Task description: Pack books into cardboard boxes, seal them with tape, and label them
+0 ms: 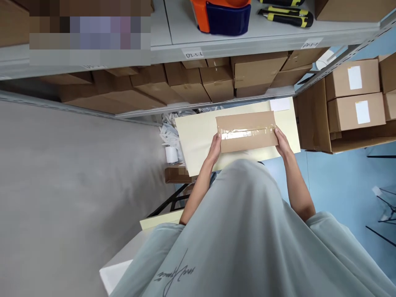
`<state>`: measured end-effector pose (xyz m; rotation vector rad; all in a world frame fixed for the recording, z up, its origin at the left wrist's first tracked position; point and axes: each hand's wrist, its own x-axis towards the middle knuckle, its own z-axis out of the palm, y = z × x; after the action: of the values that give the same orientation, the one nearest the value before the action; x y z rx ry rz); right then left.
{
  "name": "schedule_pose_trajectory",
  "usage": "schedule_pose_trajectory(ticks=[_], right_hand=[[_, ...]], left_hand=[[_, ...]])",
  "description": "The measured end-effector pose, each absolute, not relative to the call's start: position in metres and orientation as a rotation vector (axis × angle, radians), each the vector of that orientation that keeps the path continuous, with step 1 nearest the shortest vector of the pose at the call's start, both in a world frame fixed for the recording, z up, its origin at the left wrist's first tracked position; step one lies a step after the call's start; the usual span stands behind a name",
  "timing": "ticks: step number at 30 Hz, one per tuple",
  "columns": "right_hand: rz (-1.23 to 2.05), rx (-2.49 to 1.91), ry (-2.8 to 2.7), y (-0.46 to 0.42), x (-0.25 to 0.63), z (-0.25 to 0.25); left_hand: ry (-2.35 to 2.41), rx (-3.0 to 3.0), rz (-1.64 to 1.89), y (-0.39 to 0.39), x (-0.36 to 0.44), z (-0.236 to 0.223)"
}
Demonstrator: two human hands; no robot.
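A brown cardboard box [244,144] is held level over the pale yellow tabletop [198,144], with shiny clear tape running along the seam on its upper face. My left hand [215,147] grips the box's left end, thumb near the top edge. At the opposite end, my right hand [281,141] is closed on the box in the same way. Whether the underside of the box touches the table cannot be seen. Behind the right end of the box, a white paper sheet [280,104] lies at the table's far edge.
Above the table runs a grey shelf [176,53] with cardboard boxes [185,82] on its lower level. On its upper board are an orange and blue tape dispenser [227,18] and yellow-black utility knives [289,16]. A large open carton [312,119] of labelled boxes stands at right.
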<state>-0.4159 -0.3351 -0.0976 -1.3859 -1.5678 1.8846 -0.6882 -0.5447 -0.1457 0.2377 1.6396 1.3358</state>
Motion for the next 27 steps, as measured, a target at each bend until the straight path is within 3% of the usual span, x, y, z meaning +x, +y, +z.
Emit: schedule_pose_trajectory(ticks=[6, 10, 13, 17, 22, 27], right_hand=[[1.523, -1.607, -1.863, -0.319, -0.425, -0.108], [1.234, -1.505, -2.148, -0.333, -0.467, -0.111], [1.198, -1.436, -2.207, -0.342, -0.482, -0.117], [1.476, -1.501, -2.129, -0.323, -0.454, -0.126], [1.975, -1.564, -1.878, -0.286, -0.395, -0.145], [2.193, -1.635, -1.435, -0.275, -0.383, -0.178]], left_hand=[[2.033, 0.410, 1.172, -0.520, -0.670, -0.129], [2.289, 0.565, 1.088, -0.481, -0.632, -0.111], [2.406, 0.611, 1.018, -0.470, -0.621, -0.111], [2.497, 0.367, 0.930, -0.497, -0.646, -0.124], [2.005, 0.239, 1.120, -0.528, -0.671, -0.133], [1.827, 0.082, 1.189, -0.522, -0.672, -0.133]])
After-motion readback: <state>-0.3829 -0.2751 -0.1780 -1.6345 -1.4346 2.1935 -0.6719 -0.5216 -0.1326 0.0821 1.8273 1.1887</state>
